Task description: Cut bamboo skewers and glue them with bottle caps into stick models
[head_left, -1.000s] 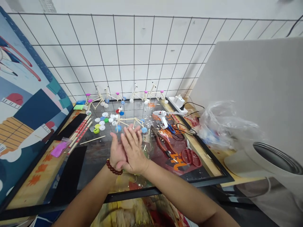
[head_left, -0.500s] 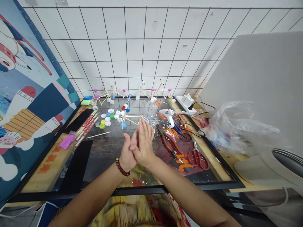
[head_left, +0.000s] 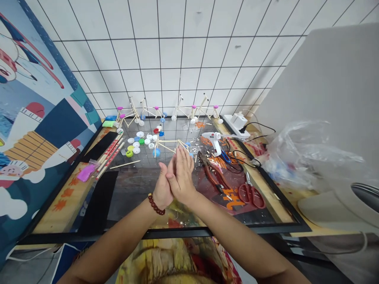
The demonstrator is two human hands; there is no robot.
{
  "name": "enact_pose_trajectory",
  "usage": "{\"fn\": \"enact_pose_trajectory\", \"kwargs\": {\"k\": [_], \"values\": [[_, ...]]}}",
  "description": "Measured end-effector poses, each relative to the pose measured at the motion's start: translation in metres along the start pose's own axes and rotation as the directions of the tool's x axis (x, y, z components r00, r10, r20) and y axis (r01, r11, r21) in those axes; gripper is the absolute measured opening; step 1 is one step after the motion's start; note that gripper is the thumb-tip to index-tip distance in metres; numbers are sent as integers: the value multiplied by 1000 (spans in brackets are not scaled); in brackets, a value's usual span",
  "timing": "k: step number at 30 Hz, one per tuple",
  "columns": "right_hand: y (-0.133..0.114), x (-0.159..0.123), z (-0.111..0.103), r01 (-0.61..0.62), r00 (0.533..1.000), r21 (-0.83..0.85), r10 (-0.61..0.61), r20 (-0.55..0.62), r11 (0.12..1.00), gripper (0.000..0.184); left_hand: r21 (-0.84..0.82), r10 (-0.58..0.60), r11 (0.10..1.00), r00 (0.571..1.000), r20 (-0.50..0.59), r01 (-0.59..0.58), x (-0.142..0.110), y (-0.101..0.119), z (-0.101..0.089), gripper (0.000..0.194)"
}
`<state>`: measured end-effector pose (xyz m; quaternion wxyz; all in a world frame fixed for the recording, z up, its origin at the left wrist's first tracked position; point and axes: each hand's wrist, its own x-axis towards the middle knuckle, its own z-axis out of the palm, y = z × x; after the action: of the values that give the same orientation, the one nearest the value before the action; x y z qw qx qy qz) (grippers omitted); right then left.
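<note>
My left hand (head_left: 162, 189) and my right hand (head_left: 184, 177) are pressed palm to palm above the table, fingers straight and together. Whatever lies between the palms, if anything, is hidden. A beaded bracelet (head_left: 156, 205) circles my left wrist. Just beyond my fingertips stands a small bicycle-like frame of thin wooden sticks (head_left: 168, 141), with a blue cap (head_left: 156, 152) at its left end. Several plastic bottle caps (head_left: 136, 144) lie left of it. A packet of pink clay-like material (head_left: 86, 172) rests at the table's left side.
Finished stick bicycles with pink seats (head_left: 194, 112) stand along the tiled wall. On the right lie pliers (head_left: 211, 173), red-handled scissors (head_left: 251, 193), a white glue gun (head_left: 214, 142) and a power strip (head_left: 235, 126). A clear plastic bag (head_left: 302, 157) sits farther right; sticks (head_left: 110, 156) lie left.
My hands stay pressed together, with the right palm shifted slightly against the left. The camera view has tilted and moved a little.
</note>
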<state>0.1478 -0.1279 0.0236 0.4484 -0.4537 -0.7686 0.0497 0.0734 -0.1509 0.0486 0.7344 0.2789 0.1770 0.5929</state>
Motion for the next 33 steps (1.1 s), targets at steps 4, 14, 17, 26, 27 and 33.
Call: {"fn": "enact_pose_trajectory", "kwargs": {"k": [4,14,17,26,27,33], "values": [[-1,-1,1,8,1000,44,-8,-4,999,84,-63,-31,998,999,-43,28,0,3,3,74],[5,13,-13,-40,987,639,131,-95,769,68,-300,-238,940,939,-247,160,11,11,-5,65],[9,13,-7,-47,976,729,186,-111,683,64,-282,-228,947,938,-261,152,10,10,-3,59],[17,15,-3,-212,897,830,440,-44,516,54,263,108,963,977,-182,-57,1,-8,-6,21],[16,16,-5,-211,896,852,444,-28,480,55,238,107,970,973,-204,-57,2,-6,-8,18],[11,21,-14,-157,919,842,389,-67,516,49,-60,-47,998,961,-274,32,11,6,-14,29]]}}
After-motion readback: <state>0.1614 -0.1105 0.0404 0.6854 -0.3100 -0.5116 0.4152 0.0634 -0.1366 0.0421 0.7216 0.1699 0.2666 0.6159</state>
